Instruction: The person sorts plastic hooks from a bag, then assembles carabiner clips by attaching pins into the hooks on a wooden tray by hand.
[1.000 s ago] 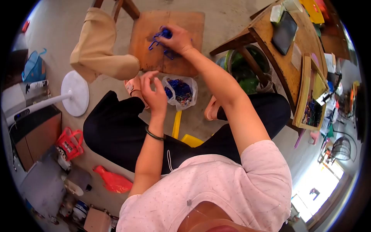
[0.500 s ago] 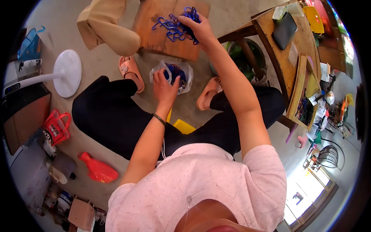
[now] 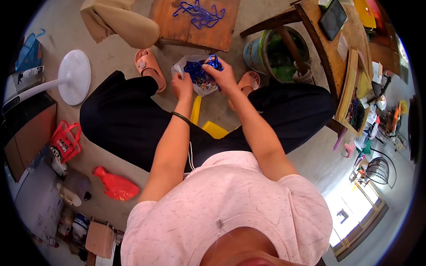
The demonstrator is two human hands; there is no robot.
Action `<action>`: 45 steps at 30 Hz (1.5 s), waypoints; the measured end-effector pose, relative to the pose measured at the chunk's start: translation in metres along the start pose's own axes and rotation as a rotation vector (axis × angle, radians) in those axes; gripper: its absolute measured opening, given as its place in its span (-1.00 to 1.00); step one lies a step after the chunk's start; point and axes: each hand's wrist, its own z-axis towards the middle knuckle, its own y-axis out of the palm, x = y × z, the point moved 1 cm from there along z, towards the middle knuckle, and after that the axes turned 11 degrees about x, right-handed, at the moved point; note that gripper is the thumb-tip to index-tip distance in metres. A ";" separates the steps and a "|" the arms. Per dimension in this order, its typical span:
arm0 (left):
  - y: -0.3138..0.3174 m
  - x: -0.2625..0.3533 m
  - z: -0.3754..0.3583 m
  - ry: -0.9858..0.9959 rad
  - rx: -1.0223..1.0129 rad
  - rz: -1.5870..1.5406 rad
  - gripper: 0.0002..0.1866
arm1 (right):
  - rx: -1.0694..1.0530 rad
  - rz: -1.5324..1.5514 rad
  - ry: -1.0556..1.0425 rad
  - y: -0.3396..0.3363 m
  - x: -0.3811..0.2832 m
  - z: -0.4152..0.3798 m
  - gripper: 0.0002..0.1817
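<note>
A clear plastic bag (image 3: 205, 91) with blue metal hooks (image 3: 194, 69) inside stands on the floor between the feet. My left hand (image 3: 182, 85) pinches the bag's near left edge. Over its right side, my right hand (image 3: 222, 78) is closed on a bunch of blue hooks (image 3: 214, 63). More blue hooks (image 3: 202, 17) lie in a loose pile on the wooden stool (image 3: 195, 37) beyond the bag.
A tub with green contents (image 3: 282, 55) stands right of the stool, beside a wooden table (image 3: 310, 20). Yellow plastic (image 3: 214, 130) lies between my legs. A white round base (image 3: 74, 77) and red bags (image 3: 116, 184) are at the left.
My right hand has come down from the stool to the bag with a bunch of hooks, and other hooks now lie on the stool. My left hand has closed on the bag's edge.
</note>
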 end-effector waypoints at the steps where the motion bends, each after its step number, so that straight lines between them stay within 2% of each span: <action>1: -0.001 -0.002 0.001 -0.012 0.018 -0.030 -0.71 | 0.015 -0.078 0.049 0.002 0.024 0.009 -0.65; 3: -0.002 -0.003 0.003 0.027 0.024 -0.006 -0.70 | 0.049 -0.353 -0.210 0.000 0.083 0.041 -0.51; 4: -0.002 -0.003 0.004 0.047 0.028 0.005 -0.70 | 0.064 -0.489 -0.342 0.004 0.087 0.046 -0.43; 7: -0.004 -0.005 0.004 0.101 0.017 0.071 -0.70 | -0.012 -0.878 -0.254 0.012 0.079 0.049 -0.27; 10: -0.008 0.001 0.001 0.111 0.010 0.090 -0.70 | -0.044 -0.788 -0.627 0.024 0.132 0.090 -0.30; 11: -0.008 0.000 0.002 0.105 -0.002 0.089 -0.71 | -0.035 -0.769 -0.595 0.028 0.131 0.092 -0.35; 13: -0.006 -0.006 0.006 0.098 -0.024 0.080 -0.72 | -0.014 -0.731 -0.538 0.035 0.116 0.095 -0.44; 16: 0.007 -0.021 0.007 0.086 0.016 -0.060 -0.71 | -0.073 -0.683 -0.305 0.035 0.071 0.080 -0.57; 19: -0.012 0.030 -0.004 0.268 0.219 -0.050 -0.65 | 0.090 -0.339 -0.523 0.022 0.007 0.050 -0.67; 22: -0.031 0.077 0.005 0.501 0.103 -0.155 -0.57 | 0.238 -0.285 -0.697 -0.002 -0.049 0.049 -0.58; 25: -0.035 0.110 0.027 0.757 0.062 -0.106 -0.51 | 0.475 -0.677 -1.080 -0.006 -0.069 0.081 -0.33; 28: -0.028 0.141 0.054 0.860 0.057 -0.016 -0.48 | 0.381 -0.831 -1.172 0.000 -0.076 0.111 -0.14; 31: -0.013 0.165 0.083 0.791 0.100 -0.022 -0.50 | 0.319 -0.834 -1.173 0.011 -0.082 0.130 -0.14; 34: 0.010 0.177 0.115 0.819 0.202 0.167 -0.51 | 0.215 -0.811 -1.254 0.022 -0.084 0.140 -0.24; 37: 0.024 0.192 0.124 0.807 -0.028 0.316 -0.50 | -0.021 -0.359 -0.959 0.028 -0.091 0.139 -0.35; 40: 0.026 0.192 0.106 0.937 -0.082 0.104 -0.59 | 0.037 -0.285 -0.836 0.021 -0.097 0.153 -0.45; 43: -0.002 0.186 0.069 0.704 0.058 -0.239 -0.71 | 0.105 -0.561 -1.184 0.021 -0.102 0.171 -0.50; 45: -0.011 0.159 0.052 0.257 -0.343 -0.491 -0.77 | 0.079 -0.689 -1.285 0.034 -0.112 0.176 -0.52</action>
